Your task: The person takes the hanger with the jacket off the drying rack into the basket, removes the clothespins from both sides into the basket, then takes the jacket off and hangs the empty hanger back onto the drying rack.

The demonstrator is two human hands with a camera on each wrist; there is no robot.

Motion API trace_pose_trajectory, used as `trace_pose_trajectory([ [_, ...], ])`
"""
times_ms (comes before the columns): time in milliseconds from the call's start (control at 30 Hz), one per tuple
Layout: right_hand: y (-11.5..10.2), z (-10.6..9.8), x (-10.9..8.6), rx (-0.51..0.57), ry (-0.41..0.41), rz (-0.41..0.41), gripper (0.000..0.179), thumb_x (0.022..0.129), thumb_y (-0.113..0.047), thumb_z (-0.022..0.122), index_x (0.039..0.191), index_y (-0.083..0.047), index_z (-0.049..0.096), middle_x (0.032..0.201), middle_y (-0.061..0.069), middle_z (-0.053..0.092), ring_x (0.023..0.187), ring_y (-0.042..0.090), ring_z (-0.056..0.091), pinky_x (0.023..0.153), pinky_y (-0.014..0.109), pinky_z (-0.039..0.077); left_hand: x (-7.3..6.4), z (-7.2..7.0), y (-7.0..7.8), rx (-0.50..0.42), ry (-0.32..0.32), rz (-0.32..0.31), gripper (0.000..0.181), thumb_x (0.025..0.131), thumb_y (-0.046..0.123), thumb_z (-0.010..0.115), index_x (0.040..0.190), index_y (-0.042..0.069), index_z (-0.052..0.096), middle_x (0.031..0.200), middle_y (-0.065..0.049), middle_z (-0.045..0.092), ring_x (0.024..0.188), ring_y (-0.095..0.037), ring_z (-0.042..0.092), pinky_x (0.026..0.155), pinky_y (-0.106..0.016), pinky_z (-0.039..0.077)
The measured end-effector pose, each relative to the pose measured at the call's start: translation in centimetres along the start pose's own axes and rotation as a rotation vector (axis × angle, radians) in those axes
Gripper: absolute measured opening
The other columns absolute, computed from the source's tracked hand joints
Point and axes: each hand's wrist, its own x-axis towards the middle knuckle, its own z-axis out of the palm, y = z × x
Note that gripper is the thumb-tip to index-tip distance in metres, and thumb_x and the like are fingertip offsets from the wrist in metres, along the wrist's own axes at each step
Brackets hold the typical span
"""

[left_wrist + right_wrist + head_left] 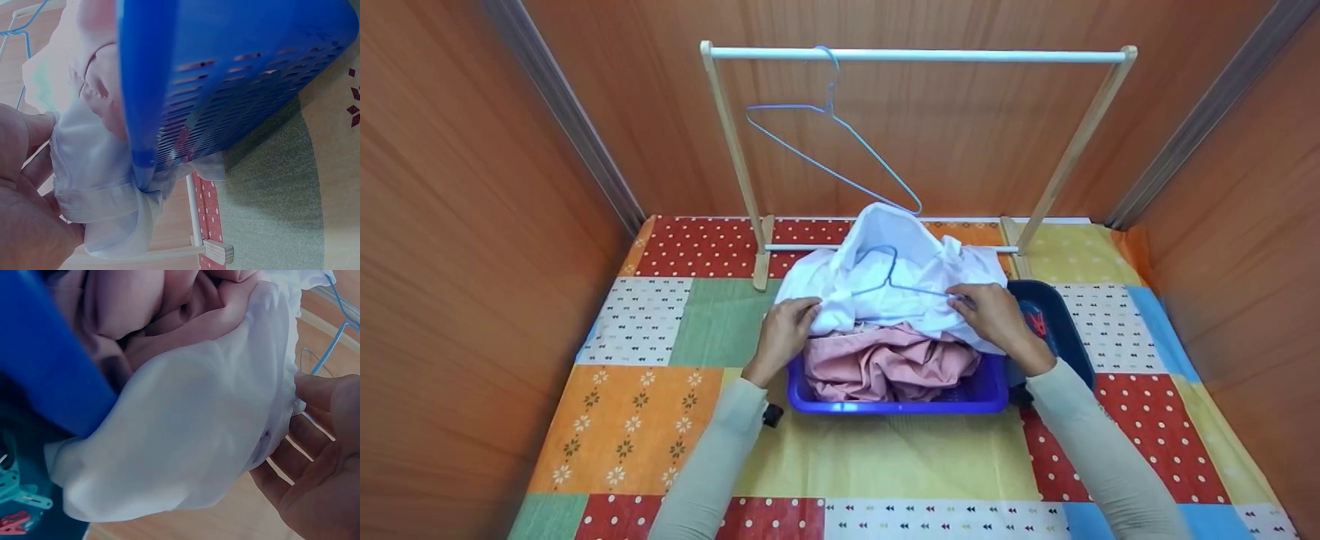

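Observation:
A white garment [885, 313], perhaps a shirt, lies spread over the back of a blue basket [896, 407]. A blue wire hanger [890, 280] is at its opening, hook upward, its left arm running into the cloth. My left hand [786, 330] pinches the white fabric at the left, and the left wrist view shows thumb and fingers on its edge. At the right, my right hand [997, 315] pinches the garment's edge by the hanger's right end. Its fingers lie partly behind the cloth in the right wrist view. Pink cloth [892, 364] lies bunched in the basket.
Behind the basket stands a rack with a white rail [960, 55] and wooden legs. Another blue hanger [840, 176] hangs from the rail. A dark tray [1061, 330] with clothespins [22, 495] sits right of the basket. Patchwork cloth [645, 420] covers the surface between wooden walls.

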Motion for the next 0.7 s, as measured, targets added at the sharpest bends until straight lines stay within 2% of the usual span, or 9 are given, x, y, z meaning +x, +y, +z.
trace_pose_trajectory([
  [167, 0.8, -0.2, -0.6, 0.016, 0.024, 0.002, 0.021, 0.094, -0.018, 0.067, 0.11, -0.009, 0.075, 0.108, 0.012, 0.075, 0.096, 0.032, 0.071, 0.081, 0.049, 0.056, 0.1, 0.0, -0.1, -0.003, -0.008, -0.006, 0.02, 0.095, 0.016, 0.063, 0.108, 0.007, 0.075, 0.106, -0.012, 0.075, 0.101, -0.03, 0.071, 0.091, -0.045, 0.054],
  [433, 1.7, -0.3, -1.2, 0.039, 0.077, 0.001, 0.018, 0.091, -0.014, 0.069, 0.106, -0.007, 0.077, 0.104, 0.012, 0.076, 0.09, 0.03, 0.072, 0.074, 0.047, 0.057, 0.0, 0.0, -0.1, -0.003, 0.001, -0.003, 0.02, 0.095, 0.015, 0.064, 0.108, 0.006, 0.075, 0.105, -0.013, 0.075, 0.1, -0.031, 0.07, 0.09, -0.046, 0.054],
  [700, 2.7, -0.7, -1.7, 0.021, 0.067, 0.061, 0.019, 0.092, -0.015, 0.068, 0.107, -0.006, 0.076, 0.105, 0.014, 0.075, 0.087, 0.028, 0.072, 0.072, 0.047, 0.056, 0.0, 0.1, -0.1, 0.026, 0.009, 0.009, 0.019, 0.096, 0.016, 0.063, 0.107, 0.006, 0.075, 0.104, -0.013, 0.075, 0.099, -0.031, 0.07, 0.089, -0.047, 0.054],
])
